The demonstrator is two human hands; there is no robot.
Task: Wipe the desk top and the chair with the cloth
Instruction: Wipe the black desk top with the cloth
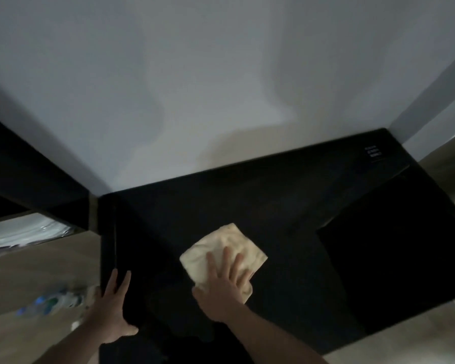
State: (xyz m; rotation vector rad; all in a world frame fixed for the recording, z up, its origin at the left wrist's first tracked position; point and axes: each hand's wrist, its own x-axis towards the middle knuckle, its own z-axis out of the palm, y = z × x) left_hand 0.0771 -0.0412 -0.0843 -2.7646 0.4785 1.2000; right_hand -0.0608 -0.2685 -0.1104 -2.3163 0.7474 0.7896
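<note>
Evidently mid-wipe, head view. Right hand [225, 287] lay flat, fingers spread, pressing the beige cloth [222, 254] onto the black surface [247, 195], near its front middle. Left hand [113, 306] rested relaxed and flat, fingers straight, on the surface's left edge, holding nothing. Wiped area could not be told on the dark top; the far strip by the wall [195, 88] and the right corner probably remained. No chair in view, so that part looked untouched. Open room ahead and right; wall bounded the back, a drop to the floor [37, 271] at left.
</note>
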